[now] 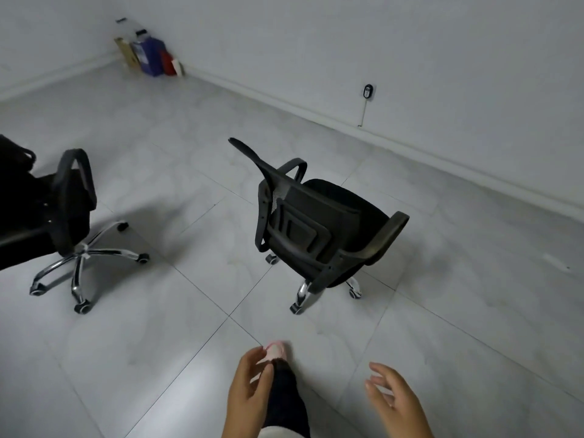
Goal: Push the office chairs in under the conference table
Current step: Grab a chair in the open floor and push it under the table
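I see both hands empty, left hand (249,379) and right hand (396,396) with fingers loosely spread; the nearest chair (319,222) stands ahead untouched, the second chair (60,216) left; no table visible; I judge a lopsided shove could spin it on its wheels.

Two black office chairs (319,222) on tiled floor (189,343), empty hands, perhaps mid-step

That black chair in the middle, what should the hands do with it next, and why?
Probably reach forward and take hold of its backrest. Both hands, left and right, are open and empty, short of the chair, whose back faces the person.
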